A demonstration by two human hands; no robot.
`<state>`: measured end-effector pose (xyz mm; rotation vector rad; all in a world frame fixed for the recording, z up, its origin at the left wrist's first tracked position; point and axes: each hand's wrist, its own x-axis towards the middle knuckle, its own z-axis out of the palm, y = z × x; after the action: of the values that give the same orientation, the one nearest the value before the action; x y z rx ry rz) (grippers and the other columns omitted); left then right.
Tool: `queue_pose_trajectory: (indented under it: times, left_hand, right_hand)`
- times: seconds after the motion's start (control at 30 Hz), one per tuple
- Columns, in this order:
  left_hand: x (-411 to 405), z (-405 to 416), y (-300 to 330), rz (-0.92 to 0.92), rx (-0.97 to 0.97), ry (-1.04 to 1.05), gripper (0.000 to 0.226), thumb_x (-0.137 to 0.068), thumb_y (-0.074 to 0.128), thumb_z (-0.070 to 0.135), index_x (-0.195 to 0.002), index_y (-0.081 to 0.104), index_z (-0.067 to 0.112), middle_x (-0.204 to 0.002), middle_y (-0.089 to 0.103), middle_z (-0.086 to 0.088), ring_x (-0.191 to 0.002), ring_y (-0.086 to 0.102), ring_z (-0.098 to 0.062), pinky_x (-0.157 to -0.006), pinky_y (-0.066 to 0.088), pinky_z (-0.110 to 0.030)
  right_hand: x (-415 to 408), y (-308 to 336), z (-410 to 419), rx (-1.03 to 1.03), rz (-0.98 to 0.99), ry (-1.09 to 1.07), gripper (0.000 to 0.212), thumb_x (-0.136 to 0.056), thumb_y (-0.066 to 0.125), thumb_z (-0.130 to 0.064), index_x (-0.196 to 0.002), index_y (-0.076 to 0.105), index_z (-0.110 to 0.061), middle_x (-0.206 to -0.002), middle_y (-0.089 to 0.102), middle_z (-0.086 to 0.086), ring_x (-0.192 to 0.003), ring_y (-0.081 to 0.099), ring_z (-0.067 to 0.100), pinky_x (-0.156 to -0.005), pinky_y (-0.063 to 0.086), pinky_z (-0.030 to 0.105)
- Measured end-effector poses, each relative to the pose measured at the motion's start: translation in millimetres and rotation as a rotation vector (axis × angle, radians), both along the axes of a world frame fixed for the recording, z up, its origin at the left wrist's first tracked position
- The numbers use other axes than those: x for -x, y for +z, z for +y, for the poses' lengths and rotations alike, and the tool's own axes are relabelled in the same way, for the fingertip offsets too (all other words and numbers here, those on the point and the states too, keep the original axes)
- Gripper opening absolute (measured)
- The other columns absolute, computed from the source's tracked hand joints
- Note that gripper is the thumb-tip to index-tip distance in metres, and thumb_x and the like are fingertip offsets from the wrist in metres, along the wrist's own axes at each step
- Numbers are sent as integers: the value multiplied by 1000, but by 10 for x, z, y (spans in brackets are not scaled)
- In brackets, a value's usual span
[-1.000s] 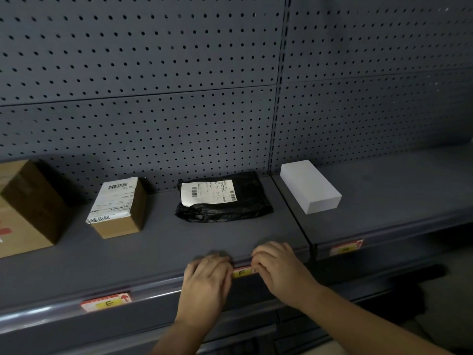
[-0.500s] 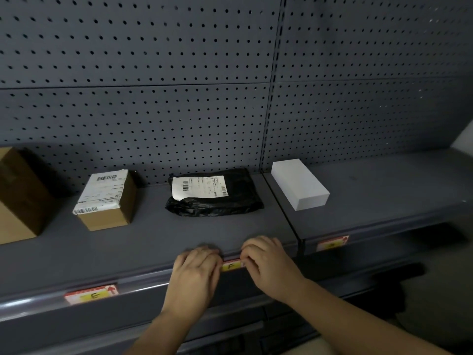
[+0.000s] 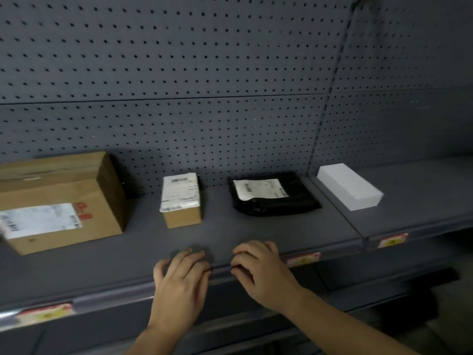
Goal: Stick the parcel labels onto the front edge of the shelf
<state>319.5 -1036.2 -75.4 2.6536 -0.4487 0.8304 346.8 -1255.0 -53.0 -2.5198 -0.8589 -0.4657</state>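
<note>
Both hands rest on the grey front edge of the shelf (image 3: 115, 294), side by side with a small gap between them. My left hand (image 3: 181, 280) lies palm down with its fingers curled over the edge. My right hand (image 3: 258, 267) does the same just to its right. I see nothing held in either hand. Three red and yellow labels are stuck on the edge: one label (image 3: 303, 258) just right of my right hand, a second label (image 3: 393, 240) on the adjoining shelf section, and a third label (image 3: 46, 312) far left.
On the shelf stand a large cardboard box (image 3: 61, 201), a small cardboard box (image 3: 181, 199), a black parcel bag (image 3: 273, 194) and a white box (image 3: 349, 185). Grey pegboard (image 3: 204, 73) forms the back wall. A lower shelf lies below.
Both hands have slid left along the shelf edge, off the label they covered; it now shows right of my right hand. The view has swung left, showing more of the large box.
</note>
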Motion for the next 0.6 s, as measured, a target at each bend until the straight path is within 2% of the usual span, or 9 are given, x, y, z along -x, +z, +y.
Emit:
queue_pose_trajectory:
  times: [0.23,0.6]
  left_hand:
    - [90,681,-70,-47,-36,-57,17,-87,57,35,-89,72,27,-109,69,9,-110,57,-14,-90,35,-39]
    - [125,810,-149,-66,7,-78,21,-87,58,33,-89,77,25,-112,71,10,-109,57,-14,-87,39,-38]
  right_hand:
    - [154,-128,599,0,27,-52,12,-92,57,-35,-94,65,-26,-112,55,-10,-109,49,6,-87,40,40]
    - [150,-158,660,43,10,-114,11,-91,60,-31,-94,69,-25,-111,57,-10,-106,49,6,-90,40,34]
